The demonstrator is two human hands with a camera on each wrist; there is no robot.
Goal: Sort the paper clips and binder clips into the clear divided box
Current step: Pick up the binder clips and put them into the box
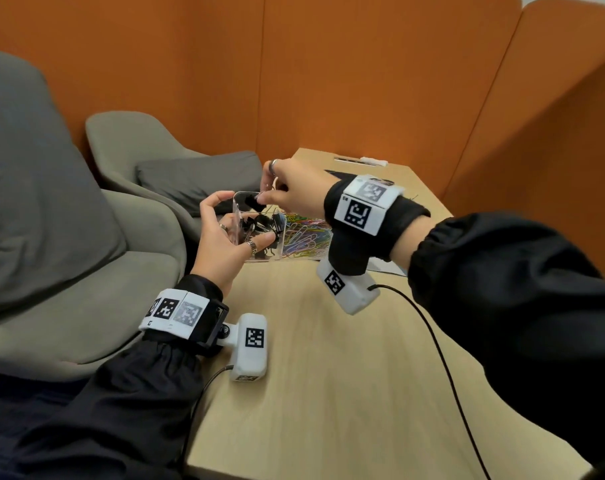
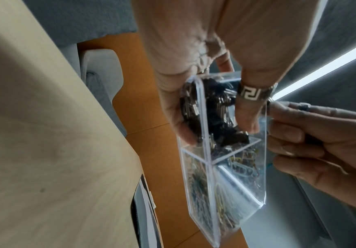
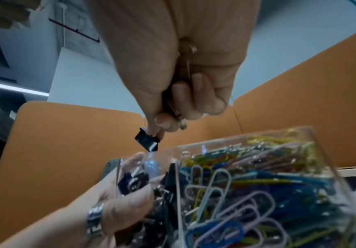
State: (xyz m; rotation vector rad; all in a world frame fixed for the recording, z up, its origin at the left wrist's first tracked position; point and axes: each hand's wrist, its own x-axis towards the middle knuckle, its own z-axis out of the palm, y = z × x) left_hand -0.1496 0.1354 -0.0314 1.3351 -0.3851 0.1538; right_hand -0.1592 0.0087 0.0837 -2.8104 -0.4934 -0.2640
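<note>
Black binder clip (image 3: 147, 140) pinched by right hand (image 1: 295, 188) fingers; left hand (image 1: 221, 237) grips clear box (image 1: 259, 230).

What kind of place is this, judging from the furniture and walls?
Probably an office lounge or meeting booth: tall orange padded partitions enclose a light wooden table, and grey upholstered armchairs stand beside it. It looks more like a workplace than a home.

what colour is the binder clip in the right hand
Black; the binder clip pinched by the right hand shows best in the right wrist view.
</note>
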